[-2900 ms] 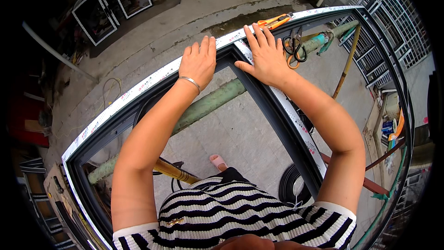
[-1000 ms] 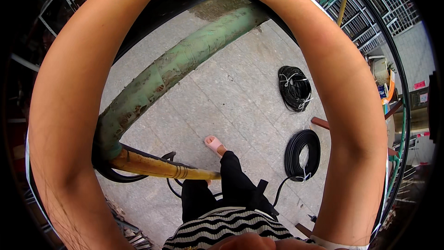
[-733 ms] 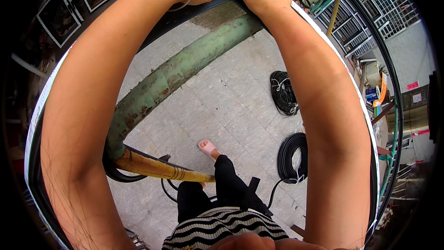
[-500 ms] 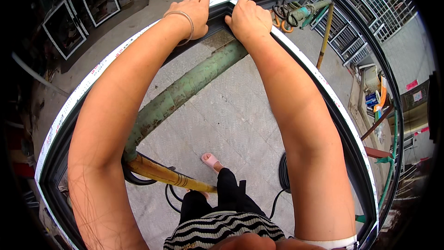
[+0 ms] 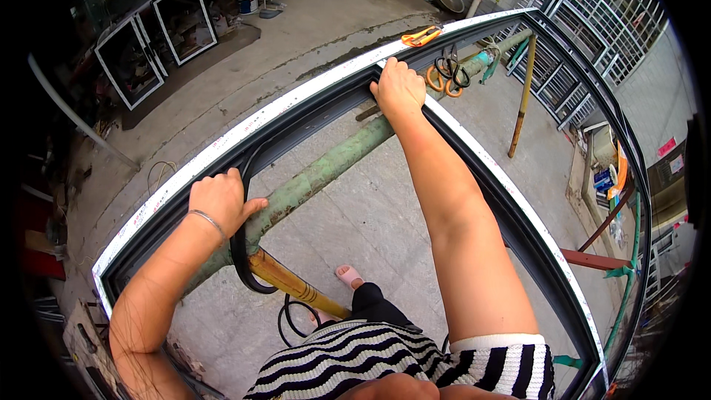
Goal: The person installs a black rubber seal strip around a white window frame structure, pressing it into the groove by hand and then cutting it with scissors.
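Note:
A large window frame (image 5: 244, 130), white on its outer face with black inner channels, lies across a stand in front of me. Over its left part is my left hand (image 5: 222, 200), fingers bent and thumb stretched out to the right. A black rubber strip (image 5: 254, 159) runs under this hand between thumb and fingers, then hangs in a loop below. My right hand (image 5: 401, 89) is closed over the far joint where the crossbar (image 5: 463, 141) meets the outer rail. What lies under its fingertips is hidden.
A green pipe (image 5: 318, 178) with yellow legs (image 5: 296, 281) supports the frame. Scissors with orange and black handles (image 5: 448, 78) hang at the pipe. An orange-handled tool (image 5: 421, 36) rests on the far rail. Metal grilles (image 5: 585, 22) lean at the right; framed panes (image 5: 185, 18) stand far left.
My left hand has moved left and nearer along the frame, away from the right hand. The black strip now rises beside it. My right hand stays at the joint; the view has tilted up.

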